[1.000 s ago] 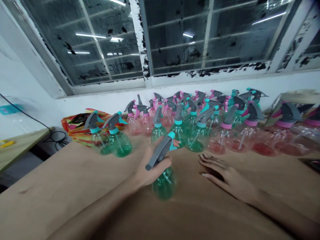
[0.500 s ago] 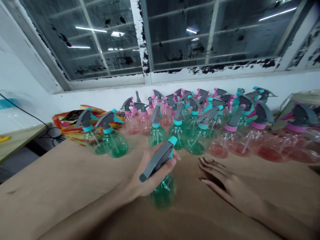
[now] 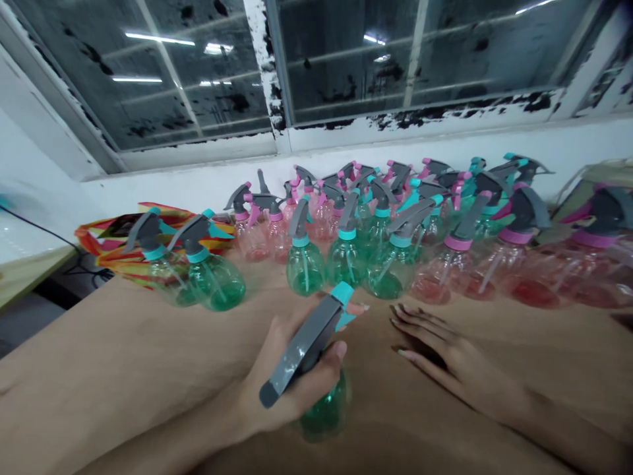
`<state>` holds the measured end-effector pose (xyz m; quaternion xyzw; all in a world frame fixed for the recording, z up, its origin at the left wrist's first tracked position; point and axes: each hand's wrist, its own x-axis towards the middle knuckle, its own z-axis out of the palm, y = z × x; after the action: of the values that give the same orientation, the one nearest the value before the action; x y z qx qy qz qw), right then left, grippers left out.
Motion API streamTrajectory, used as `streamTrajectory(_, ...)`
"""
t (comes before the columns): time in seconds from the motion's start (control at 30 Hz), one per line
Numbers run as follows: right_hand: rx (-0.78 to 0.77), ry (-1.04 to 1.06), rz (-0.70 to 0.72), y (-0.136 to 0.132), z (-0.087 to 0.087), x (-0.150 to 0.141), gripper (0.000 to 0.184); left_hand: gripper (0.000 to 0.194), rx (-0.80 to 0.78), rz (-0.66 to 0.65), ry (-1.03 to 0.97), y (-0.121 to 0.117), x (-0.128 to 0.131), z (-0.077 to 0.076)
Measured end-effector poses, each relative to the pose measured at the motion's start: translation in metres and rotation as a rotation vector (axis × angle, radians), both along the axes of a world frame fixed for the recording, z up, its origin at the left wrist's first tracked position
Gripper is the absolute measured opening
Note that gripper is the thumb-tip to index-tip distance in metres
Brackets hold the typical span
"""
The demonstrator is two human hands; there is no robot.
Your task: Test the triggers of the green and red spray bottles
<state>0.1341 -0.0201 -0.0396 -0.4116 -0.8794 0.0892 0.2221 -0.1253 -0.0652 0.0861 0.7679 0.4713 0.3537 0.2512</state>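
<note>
My left hand [image 3: 281,369] is wrapped round the neck of a green spray bottle [image 3: 324,412] with a grey and turquoise trigger head. The nozzle points away from me, and my fingers and thumb hide the collar. To the right, my right hand [image 3: 459,369] rests on the wooden table [image 3: 148,356], its fingers stretched out and holding nothing. In front of my hands stand a green spray bottle [image 3: 305,264] and a pink spray bottle [image 3: 435,277], among several more of both colours.
Two green spray bottles [image 3: 215,284] stand apart at the left, beside an orange patterned bag [image 3: 119,247]. Behind the bottles runs a white wall [image 3: 198,181] below a barred window [image 3: 346,59]. A second table [image 3: 34,270] and a black cable lie at far left.
The held spray bottle sits slightly lower and nearer to me in view, still in my left hand. My right hand stays flat in place. The camera view has shifted a little.
</note>
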Motion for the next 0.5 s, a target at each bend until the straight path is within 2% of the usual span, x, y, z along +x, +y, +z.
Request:
streamTrajectory(0.2,0.011,-0.003,0.008,0.001,-0.003,0.002,0.049,0.026,0.038,0.025,0.02,0.0,-0.001,-0.009)
streamTrajectory(0.3,0.019,-0.022,0.013,0.003,-0.005,0.003,0.049,0.032,-0.002,-0.008,-0.016,0.0,-0.002,-0.012)
streamTrajectory(0.5,0.019,-0.021,0.013,0.001,-0.004,0.002,0.047,0.036,-0.031,-0.041,-0.1,0.0,0.0,-0.009)
